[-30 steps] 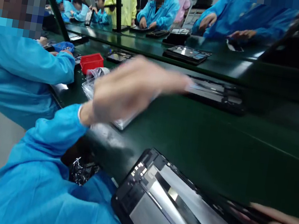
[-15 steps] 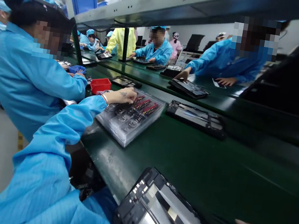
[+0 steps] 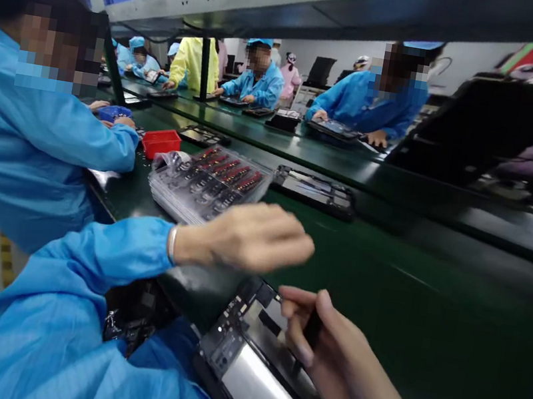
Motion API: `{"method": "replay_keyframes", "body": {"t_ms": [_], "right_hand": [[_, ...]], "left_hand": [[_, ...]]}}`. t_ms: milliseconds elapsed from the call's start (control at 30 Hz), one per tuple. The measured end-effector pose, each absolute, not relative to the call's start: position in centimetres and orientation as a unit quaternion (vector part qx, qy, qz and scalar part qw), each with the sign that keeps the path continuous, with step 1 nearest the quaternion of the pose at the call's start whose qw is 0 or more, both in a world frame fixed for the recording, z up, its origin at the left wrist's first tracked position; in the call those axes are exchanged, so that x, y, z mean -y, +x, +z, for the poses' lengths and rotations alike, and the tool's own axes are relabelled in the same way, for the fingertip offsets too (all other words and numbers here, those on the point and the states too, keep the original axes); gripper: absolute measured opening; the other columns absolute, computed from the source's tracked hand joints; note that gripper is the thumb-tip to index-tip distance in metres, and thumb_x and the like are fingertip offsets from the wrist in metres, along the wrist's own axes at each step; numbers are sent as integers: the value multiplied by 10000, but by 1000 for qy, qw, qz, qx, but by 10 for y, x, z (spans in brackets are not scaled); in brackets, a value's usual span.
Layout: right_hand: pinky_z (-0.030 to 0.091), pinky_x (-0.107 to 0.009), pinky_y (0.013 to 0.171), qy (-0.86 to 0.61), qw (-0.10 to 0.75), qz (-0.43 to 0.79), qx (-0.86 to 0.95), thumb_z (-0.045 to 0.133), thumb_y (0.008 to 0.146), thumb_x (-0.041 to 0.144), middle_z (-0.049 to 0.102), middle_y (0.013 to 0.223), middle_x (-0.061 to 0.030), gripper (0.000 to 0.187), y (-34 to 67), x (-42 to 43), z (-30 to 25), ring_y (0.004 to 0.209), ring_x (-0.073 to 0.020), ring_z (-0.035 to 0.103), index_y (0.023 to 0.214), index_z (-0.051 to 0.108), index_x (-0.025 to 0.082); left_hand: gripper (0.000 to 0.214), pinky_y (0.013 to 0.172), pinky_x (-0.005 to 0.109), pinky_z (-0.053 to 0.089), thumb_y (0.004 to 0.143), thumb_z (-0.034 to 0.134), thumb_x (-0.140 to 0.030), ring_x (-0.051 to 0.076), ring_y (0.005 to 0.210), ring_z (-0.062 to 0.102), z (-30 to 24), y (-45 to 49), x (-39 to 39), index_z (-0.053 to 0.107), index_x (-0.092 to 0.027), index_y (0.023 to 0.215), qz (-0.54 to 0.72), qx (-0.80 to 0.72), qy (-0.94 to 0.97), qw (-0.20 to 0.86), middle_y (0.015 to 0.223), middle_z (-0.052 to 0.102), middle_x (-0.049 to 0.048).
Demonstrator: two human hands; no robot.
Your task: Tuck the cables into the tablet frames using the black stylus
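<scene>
An opened dark device point(image 3: 241, 357), with a silver plate inside, lies at the near edge of the green belt point(image 3: 413, 297). My left hand point(image 3: 251, 234) hovers just above its top end, fingers drawn together in a pinch; whatever they hold is hidden. My right hand point(image 3: 323, 350) rests on the device and grips a thin dark tool point(image 3: 312, 328), its fingertips near the top corner. Behind my left hand lies a stack of clear plastic trays point(image 3: 209, 180) with several small red and black parts.
A co-worker in a blue coat point(image 3: 28, 135) sits close on the left, next to a red box point(image 3: 161, 140) and a blue bin point(image 3: 113, 112). Another opened device point(image 3: 316, 190) lies farther along the belt. More people work across the line, under an overhead shelf point(image 3: 288, 0).
My left hand has come back from the parts tray to above the device. My right hand has moved in from the lower right onto the device's top end.
</scene>
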State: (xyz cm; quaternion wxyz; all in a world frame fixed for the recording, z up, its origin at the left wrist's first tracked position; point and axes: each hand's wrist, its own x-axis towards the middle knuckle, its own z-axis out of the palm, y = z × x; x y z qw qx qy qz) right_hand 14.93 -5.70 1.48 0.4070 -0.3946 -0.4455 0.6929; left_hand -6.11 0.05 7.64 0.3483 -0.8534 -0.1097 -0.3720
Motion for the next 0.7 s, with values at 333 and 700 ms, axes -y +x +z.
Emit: {"method": "replay_keyframes", "body": {"t_ms": [333,700], "right_hand": [[415,-170,601,-370,522,673,371,881,636,433,569,895,-25,441,154,59,13,699,-66,470,881,662,139],[392,-177,528,-486,506,457,547,778,683,556,585,742,-66,489,162,57,5,650,-122,533,877,706,113]], "left_hand": [[156,856,269,598,909,659,-226,172,955,682,35,-33,20,728,-128,1009,-291,-55,-872,390,1001,689,49],[198,700,265,537,970,602,-275,139,825,655,39,-28,26,709,-110,965,-368,46,-878,305,933,691,52]]}}
